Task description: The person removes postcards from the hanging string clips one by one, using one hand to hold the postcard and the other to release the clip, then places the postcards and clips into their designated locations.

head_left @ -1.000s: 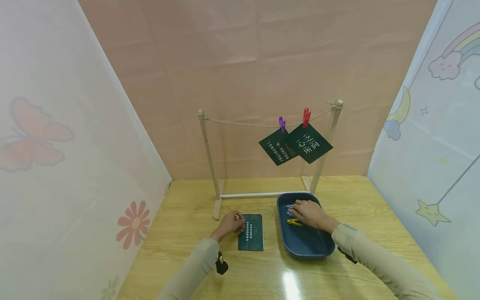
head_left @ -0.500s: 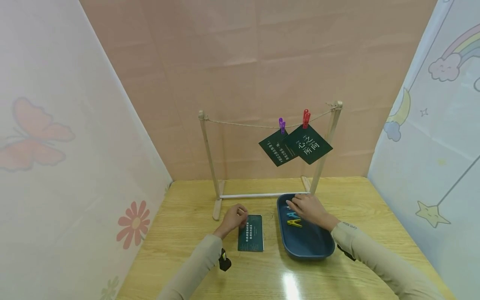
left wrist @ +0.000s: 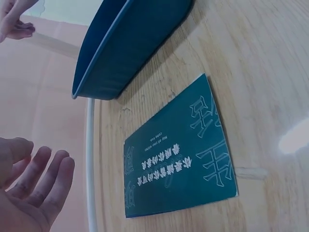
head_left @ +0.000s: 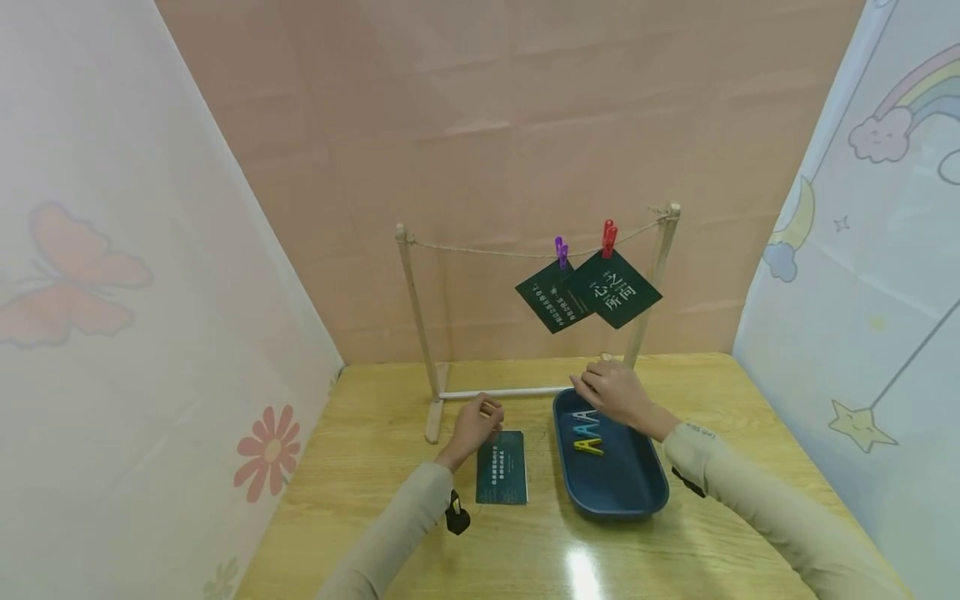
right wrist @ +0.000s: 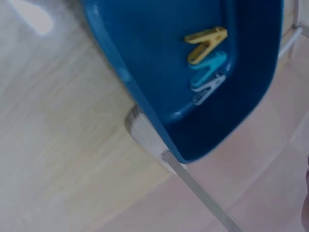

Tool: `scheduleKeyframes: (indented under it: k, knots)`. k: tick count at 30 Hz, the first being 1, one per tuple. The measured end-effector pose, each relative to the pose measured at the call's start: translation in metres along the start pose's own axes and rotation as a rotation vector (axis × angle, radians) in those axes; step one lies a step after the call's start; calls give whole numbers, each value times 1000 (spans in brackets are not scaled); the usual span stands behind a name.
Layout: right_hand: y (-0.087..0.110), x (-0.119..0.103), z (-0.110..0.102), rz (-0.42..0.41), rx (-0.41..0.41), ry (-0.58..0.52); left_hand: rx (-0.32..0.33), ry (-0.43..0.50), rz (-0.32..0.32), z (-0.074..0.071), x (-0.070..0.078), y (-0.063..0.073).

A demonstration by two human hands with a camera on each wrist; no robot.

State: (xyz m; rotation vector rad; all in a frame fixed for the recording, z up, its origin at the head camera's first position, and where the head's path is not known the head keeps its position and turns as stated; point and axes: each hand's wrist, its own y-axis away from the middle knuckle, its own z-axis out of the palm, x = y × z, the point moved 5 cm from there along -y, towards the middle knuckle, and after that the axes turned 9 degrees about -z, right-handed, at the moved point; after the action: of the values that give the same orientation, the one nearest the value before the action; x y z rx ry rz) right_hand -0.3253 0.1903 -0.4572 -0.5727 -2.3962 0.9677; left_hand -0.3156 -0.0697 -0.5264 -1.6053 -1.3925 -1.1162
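Observation:
My left hand (head_left: 476, 423) hovers just above the back edge of a stack of dark green cards (head_left: 502, 468). In the left wrist view its fingers are loosely curled and hold nothing. My right hand (head_left: 615, 392) is raised over the back of a blue tray (head_left: 621, 483), fingers bent, with no object showing in them. Three clothespins lie in the tray: yellow (right wrist: 206, 44), light blue (right wrist: 208, 67) and white (right wrist: 208, 89). Two green cards hang on the string, the left under a purple clothespin (head_left: 561, 252), the right under a red clothespin (head_left: 609, 239).
A wooden rack with a left post (head_left: 417, 312) and a right post (head_left: 660, 267) carries the string (head_left: 487, 251). A white bar (head_left: 502, 392) joins its feet near the back of the wooden table (head_left: 375, 467). Printed sheets wall both sides.
My left hand has lifted off the card stack and moved forward and slightly right. My right hand has risen out of the tray toward its back edge, uncovering the clothespins.

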Motion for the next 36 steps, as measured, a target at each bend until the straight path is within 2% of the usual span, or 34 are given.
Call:
scheduleKeyframes:
  k: [5, 10, 18, 26, 36]
  knots:
    - [-14, 4, -6, -47, 39, 13, 6, 34, 6, 2, 6, -4]
    - [-25, 5, -12, -81, 63, 38, 7, 34, 40, 2, 11, -7]
    - [-36, 6, -16, -77, 42, 42, -27, 26, 60, 4, 16, -2]
    - [-43, 6, -21, -99, 86, 19, -24, 42, 60, 6, 21, -5]
    - [-61, 10, -33, -92, 114, 30, -11, 33, 106, 7, 32, -6]
